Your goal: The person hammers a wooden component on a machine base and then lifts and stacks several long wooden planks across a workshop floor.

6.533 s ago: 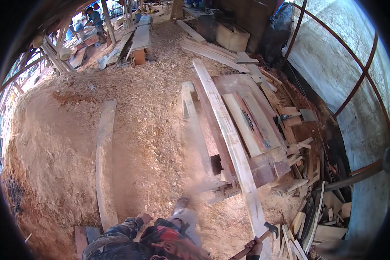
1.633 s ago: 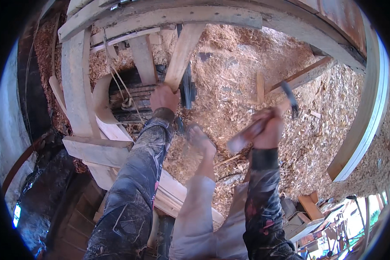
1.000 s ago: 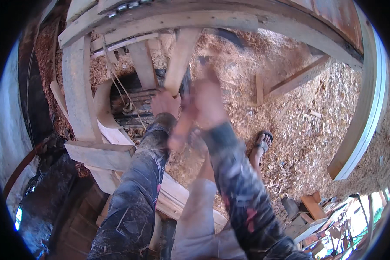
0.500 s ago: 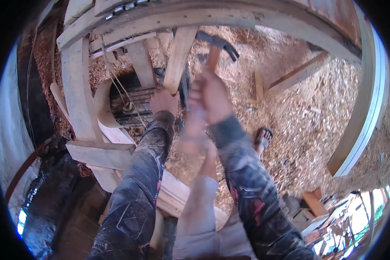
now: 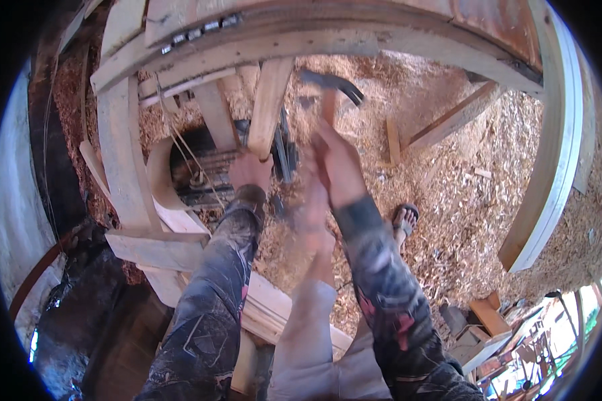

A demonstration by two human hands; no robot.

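Note:
My right hand [image 5: 340, 166] is closed around the wooden handle of a claw hammer [image 5: 333, 83]. The dark hammer head is raised beyond the hand, its claw toward the right, and is slightly blurred. To the left, my left hand [image 5: 249, 172] is closed at the near end of a pale wooden board [image 5: 270, 110]. Its fingers are mostly hidden behind the hand, so the exact grip does not show. The board slants up toward a long wooden beam [image 5: 281, 43]. Dark strips [image 5: 284, 150] lie just right of the board.
A wooden frame post [image 5: 120, 147] and crosspiece [image 5: 157, 248] stand at left, near a cord [image 5: 180, 134]. Wood shavings [image 5: 461, 207] cover the ground. My sandalled foot [image 5: 405, 218] stands there. Thick timber [image 5: 548, 180] curves along the right, and offcuts [image 5: 485, 321] lie lower right.
The beam, board and both hands all sit a little lower in the picture, as the view has tilted. The hammer stays in my right hand, its head slightly closer to the board's level.

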